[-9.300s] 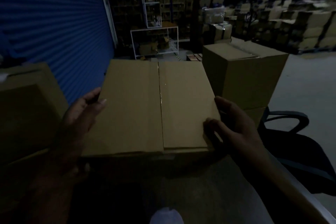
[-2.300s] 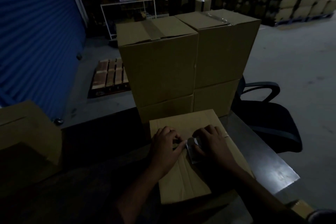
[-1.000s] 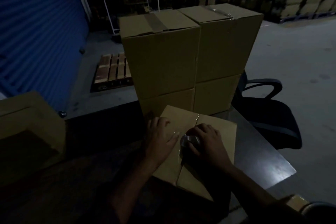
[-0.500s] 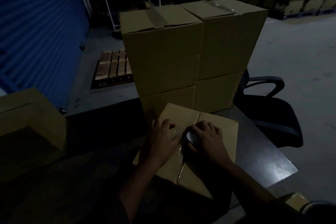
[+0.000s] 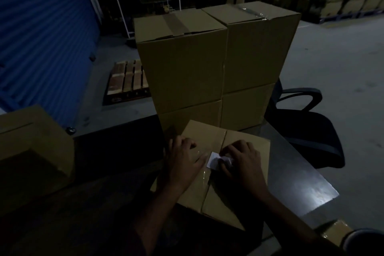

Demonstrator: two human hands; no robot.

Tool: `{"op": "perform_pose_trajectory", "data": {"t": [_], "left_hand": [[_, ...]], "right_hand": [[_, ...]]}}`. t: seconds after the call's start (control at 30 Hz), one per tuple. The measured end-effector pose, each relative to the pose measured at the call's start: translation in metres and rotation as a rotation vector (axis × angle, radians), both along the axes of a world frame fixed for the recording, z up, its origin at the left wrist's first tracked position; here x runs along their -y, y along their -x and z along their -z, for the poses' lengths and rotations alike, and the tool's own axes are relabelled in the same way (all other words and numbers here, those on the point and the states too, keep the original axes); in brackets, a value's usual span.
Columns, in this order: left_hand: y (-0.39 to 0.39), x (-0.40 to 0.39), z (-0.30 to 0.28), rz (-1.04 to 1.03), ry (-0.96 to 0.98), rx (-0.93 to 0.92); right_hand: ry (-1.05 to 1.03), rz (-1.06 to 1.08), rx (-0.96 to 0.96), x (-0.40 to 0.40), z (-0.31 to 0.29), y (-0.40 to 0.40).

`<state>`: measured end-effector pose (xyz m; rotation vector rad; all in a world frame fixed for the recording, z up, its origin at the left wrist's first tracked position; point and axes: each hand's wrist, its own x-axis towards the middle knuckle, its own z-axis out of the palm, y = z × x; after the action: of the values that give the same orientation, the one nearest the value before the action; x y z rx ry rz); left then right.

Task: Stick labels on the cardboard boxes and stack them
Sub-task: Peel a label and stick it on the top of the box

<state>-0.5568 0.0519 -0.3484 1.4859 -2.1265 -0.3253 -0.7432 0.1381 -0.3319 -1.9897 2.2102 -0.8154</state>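
A closed cardboard box [image 5: 245, 145] lies on the dark table [image 5: 291, 176] right in front of me. A small white label [image 5: 214, 161] sits on its top beside the taped centre seam. My right hand [image 5: 243, 160] has its fingers curled over the label's right part and pinches it against the box. My left hand [image 5: 182, 158] rests on the box top left of the label, thumb pointing toward it. Behind the box stand two stacks of taped cardboard boxes, a left stack [image 5: 182, 64] and a right stack [image 5: 257, 48].
Another cardboard box [image 5: 31, 141] sits at the table's left end. A black office chair [image 5: 307, 135] stands right of the stacks. A wooden pallet [image 5: 127, 81] lies on the floor by the blue shutter [image 5: 41, 27]. Many boxes fill the dim background.
The box has been turned slightly on the table. My hands have drawn a little apart, and the white label now shows flatter between them.
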Motion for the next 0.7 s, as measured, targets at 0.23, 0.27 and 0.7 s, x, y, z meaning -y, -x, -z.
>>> {"op": "perform_pose_trajectory", "data": {"t": [0.23, 0.27, 0.7], "left_hand": [[0.001, 0.003, 0.005, -0.088, -0.096, -0.179], [0.002, 0.002, 0.005, -0.104, -0.106, -0.199], [-0.036, -0.063, 0.014, -0.191, -0.149, -0.242]], "right_hand": [[0.015, 0.215, -0.013, -0.040, 0.008, 0.001], [0.006, 0.189, -0.045, -0.041, 0.009, 0.003], [-0.150, -0.012, -0.030, -0.024, -0.005, 0.020]]}}
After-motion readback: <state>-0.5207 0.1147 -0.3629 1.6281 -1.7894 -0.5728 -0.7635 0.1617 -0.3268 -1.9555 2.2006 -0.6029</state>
